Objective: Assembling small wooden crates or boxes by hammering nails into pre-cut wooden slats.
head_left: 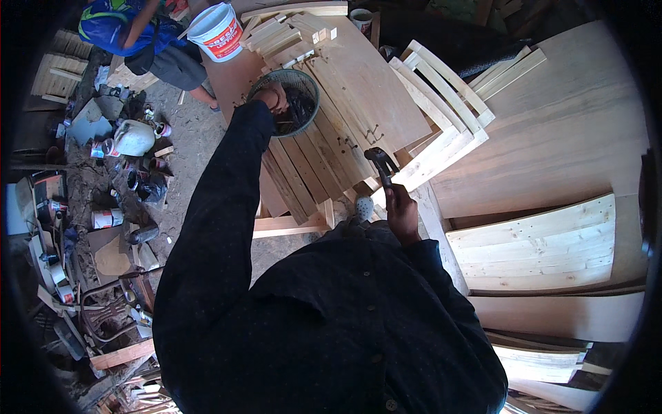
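Note:
My left hand [274, 99] reaches into a round green mesh basket [316, 105] with dark nails or similar thin pieces [301, 108] inside. Its fingers are curled, and whatever they hold is hidden. In my right hand [403, 215] is a claw hammer [380, 163], gripped by its handle with the dark head pointing away from me. The basket rests on several wooden planks [314, 162] laid side by side. Loose nails [372, 132] lie on the wood near the hammer head.
A white bucket [215, 33] and stacked wood strips [289, 36] stand at the far end. Curved wooden frames [448, 103] and plywood [524, 138] lie to the right. Another person [148, 38] crouches at far left, above cans and a plastic jug [134, 138] on the floor.

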A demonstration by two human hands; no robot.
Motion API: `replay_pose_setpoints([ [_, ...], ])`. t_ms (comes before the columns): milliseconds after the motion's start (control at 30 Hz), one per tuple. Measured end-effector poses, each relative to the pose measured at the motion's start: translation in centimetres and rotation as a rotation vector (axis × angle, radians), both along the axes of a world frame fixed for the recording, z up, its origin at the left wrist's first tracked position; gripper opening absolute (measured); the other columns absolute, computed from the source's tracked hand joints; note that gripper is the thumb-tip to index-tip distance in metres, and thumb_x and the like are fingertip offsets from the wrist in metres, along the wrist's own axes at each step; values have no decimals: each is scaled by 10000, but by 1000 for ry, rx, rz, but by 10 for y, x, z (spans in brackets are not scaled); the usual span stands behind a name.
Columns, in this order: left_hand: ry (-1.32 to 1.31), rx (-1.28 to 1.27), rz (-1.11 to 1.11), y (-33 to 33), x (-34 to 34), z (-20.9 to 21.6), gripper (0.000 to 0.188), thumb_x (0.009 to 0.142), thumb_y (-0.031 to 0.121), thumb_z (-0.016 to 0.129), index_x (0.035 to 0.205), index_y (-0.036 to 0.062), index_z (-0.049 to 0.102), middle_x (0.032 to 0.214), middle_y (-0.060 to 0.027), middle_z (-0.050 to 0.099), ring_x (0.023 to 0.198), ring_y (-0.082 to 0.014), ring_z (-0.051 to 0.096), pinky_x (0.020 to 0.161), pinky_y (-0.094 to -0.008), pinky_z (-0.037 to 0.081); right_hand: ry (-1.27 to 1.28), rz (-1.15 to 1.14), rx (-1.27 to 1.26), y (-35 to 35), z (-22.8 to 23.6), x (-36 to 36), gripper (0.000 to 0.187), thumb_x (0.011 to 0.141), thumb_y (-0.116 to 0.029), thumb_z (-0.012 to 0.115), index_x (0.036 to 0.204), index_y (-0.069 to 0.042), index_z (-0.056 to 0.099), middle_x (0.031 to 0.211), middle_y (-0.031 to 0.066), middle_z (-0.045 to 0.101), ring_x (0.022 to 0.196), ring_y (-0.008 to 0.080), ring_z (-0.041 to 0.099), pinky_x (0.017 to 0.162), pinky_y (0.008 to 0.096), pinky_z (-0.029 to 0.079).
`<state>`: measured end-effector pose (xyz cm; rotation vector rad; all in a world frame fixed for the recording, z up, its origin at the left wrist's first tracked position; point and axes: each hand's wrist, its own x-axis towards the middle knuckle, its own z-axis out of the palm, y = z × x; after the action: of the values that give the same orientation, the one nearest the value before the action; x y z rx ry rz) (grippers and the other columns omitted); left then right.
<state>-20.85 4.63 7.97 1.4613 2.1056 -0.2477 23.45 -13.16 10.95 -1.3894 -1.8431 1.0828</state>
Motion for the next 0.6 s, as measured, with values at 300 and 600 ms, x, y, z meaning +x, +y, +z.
replay_pose_setpoints([
  [300, 22, 254, 120, -26, 28, 7, 260, 854, 316, 682, 736, 85, 691, 722, -43, 688, 604, -202, 631, 573, -347, 505, -19, 12, -1, 4, -3, 1, 212, 956, -207, 523, 1007, -8, 577, 712, 197, 631, 633, 355, 649, 544, 397, 480],
  [600, -327, 19, 305, -31, 9, 11, 288, 858, 292, 685, 717, 41, 684, 609, -62, 631, 495, -166, 547, 474, -346, 429, -35, 29, -76, 11, -4, -2, 211, 951, -196, 521, 1010, -2, 581, 749, 189, 650, 681, 357, 660, 570, 399, 490],
])
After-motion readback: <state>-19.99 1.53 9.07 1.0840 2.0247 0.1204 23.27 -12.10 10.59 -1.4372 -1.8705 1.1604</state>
